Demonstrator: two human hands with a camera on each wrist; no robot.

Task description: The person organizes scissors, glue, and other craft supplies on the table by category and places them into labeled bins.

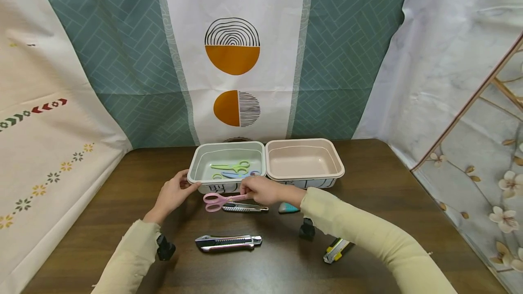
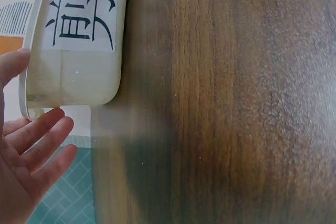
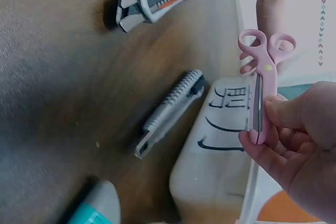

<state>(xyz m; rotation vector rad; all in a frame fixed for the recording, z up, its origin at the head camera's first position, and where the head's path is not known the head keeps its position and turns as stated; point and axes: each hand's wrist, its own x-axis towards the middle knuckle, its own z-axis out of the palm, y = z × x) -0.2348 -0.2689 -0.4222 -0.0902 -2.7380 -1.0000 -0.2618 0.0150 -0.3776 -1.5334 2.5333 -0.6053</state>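
My right hand (image 1: 263,190) pinches a pair of pink scissors (image 3: 269,72) by the blade end, handle loops pointing left, just in front of the pale green bin (image 1: 210,188). In the right wrist view, thumb and fingers clasp the blades near the tip. My left hand (image 1: 172,198) holds that bin's near left corner, thumb at the rim and fingers around the outer side. Inside the bin lie green scissors (image 1: 230,167) and blue scissors (image 1: 233,175), with another green handle partly hidden by the front wall.
A beige bin (image 1: 304,177) stands right of the green one. A slim grey utility knife (image 1: 245,208) lies before the bins, a larger silver-black one (image 1: 229,242) nearer. A teal cutter (image 1: 288,208) and a yellow one (image 1: 337,249) are partly under the right arm. Curtains hang behind.
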